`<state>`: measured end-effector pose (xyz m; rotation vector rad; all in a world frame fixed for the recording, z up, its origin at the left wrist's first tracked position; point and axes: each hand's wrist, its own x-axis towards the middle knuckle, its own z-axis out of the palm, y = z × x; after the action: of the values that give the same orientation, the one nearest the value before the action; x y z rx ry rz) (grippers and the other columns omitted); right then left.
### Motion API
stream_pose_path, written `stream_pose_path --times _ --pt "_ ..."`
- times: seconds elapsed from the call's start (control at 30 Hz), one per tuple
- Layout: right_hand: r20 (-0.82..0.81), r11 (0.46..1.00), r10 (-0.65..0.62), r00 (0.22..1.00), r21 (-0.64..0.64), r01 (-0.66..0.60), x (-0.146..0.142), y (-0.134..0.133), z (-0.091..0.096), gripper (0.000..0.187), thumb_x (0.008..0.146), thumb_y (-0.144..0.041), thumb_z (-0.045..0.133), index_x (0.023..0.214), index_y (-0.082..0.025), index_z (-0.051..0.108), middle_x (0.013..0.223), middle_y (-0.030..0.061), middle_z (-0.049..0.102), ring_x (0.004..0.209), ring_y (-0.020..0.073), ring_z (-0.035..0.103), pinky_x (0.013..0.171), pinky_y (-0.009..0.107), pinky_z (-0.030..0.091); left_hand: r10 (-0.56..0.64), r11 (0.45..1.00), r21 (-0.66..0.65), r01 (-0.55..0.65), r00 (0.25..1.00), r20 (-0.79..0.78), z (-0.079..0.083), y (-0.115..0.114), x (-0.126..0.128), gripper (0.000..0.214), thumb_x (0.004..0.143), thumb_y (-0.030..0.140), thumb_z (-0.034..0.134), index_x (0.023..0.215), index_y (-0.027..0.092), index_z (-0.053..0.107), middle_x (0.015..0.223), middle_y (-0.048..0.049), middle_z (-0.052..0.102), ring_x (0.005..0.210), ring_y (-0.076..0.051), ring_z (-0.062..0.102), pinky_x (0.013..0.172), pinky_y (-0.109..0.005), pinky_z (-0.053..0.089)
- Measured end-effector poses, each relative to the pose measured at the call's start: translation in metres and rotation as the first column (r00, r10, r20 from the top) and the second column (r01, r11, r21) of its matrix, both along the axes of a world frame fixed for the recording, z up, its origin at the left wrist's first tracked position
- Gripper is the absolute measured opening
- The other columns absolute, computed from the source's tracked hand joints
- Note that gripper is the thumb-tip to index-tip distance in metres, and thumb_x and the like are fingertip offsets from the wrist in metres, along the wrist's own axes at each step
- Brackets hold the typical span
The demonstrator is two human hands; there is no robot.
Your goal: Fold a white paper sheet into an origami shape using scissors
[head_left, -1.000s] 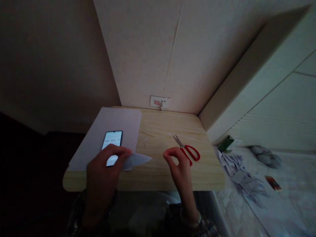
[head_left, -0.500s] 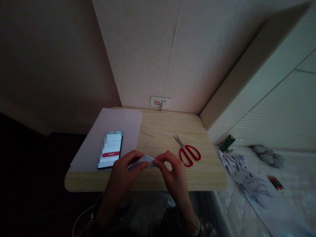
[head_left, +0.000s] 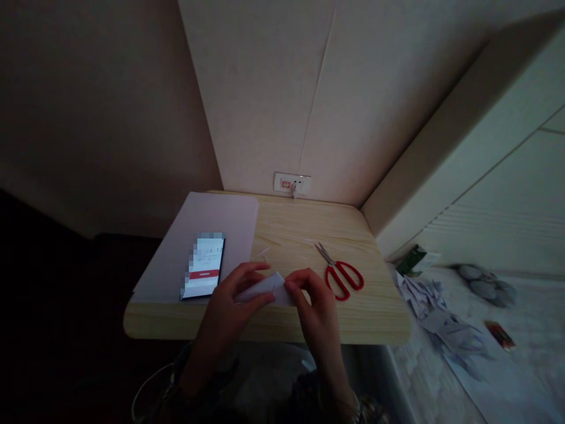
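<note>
A small folded piece of white paper [head_left: 268, 288] is held between both hands above the front of the wooden table [head_left: 304, 219]. My left hand [head_left: 233, 297] grips its left part, thumb along the near side and fingers behind. My right hand [head_left: 314, 297] pinches the paper's right edge between thumb and fingertips. Right of that hand lie red-handled scissors [head_left: 338, 271], blades pointing away and slightly parted. A phone [head_left: 203, 268] with a lit screen rests on a stack of white paper [head_left: 223, 209] at the left.
Thin paper scraps [head_left: 263, 251] lie on the tabletop. A wall socket [head_left: 292, 184] with a plug is behind the table. At the right, a heap of folded papers [head_left: 441, 315], a green box [head_left: 412, 260] and a grey item [head_left: 483, 284] rest on a bed [head_left: 529, 377].
The folded paper has turned so that more of its flat face and a raised point show. My left fingers have lifted a little from it. The whole view has shifted slightly.
</note>
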<state>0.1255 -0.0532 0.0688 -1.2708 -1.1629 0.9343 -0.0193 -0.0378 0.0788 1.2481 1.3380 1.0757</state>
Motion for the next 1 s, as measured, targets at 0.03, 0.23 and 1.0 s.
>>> stream_pose_path --times 0.03,0.23,1.0 --pt "-0.019 1.000 0.008 1.000 -0.011 -0.008 -0.001 0.001 0.000 0.009 0.079 -0.020 0.061 0.070 -0.020 0.062 0.067 -0.0011 0.062 0.065 0.0152 0.056 0.063 0.027 0.045 -0.005 1.000 0.008 0.005 1.000 -0.006 -0.001 0.001 -0.001 0.027 0.062 0.020 0.074 0.088 0.023 0.068 0.082 0.0002 0.071 0.085 -0.021 0.069 0.075 -0.029 0.056" --pt "0.049 0.997 0.072 0.996 -0.023 -0.071 0.004 -0.002 0.002 0.001 0.076 -0.021 0.065 0.077 -0.021 0.065 0.072 -0.0004 0.065 0.070 0.0167 0.059 0.066 0.028 0.046 -0.119 0.993 0.007 0.120 0.993 -0.026 -0.001 -0.001 0.010 0.012 0.067 0.022 0.072 0.075 0.021 0.063 0.068 0.0027 0.069 0.067 -0.018 0.067 0.062 -0.024 0.052" --pt "-0.016 0.994 0.085 0.996 -0.071 -0.086 0.008 -0.002 -0.004 0.016 0.077 -0.028 0.065 0.066 -0.019 0.058 0.061 -0.0024 0.057 0.060 0.0145 0.053 0.058 0.026 0.040 -0.141 0.989 -0.025 0.146 0.979 0.149 -0.010 0.005 0.004 0.024 0.067 0.021 0.072 0.089 0.019 0.066 0.086 0.0003 0.067 0.081 -0.017 0.065 0.071 -0.025 0.051"
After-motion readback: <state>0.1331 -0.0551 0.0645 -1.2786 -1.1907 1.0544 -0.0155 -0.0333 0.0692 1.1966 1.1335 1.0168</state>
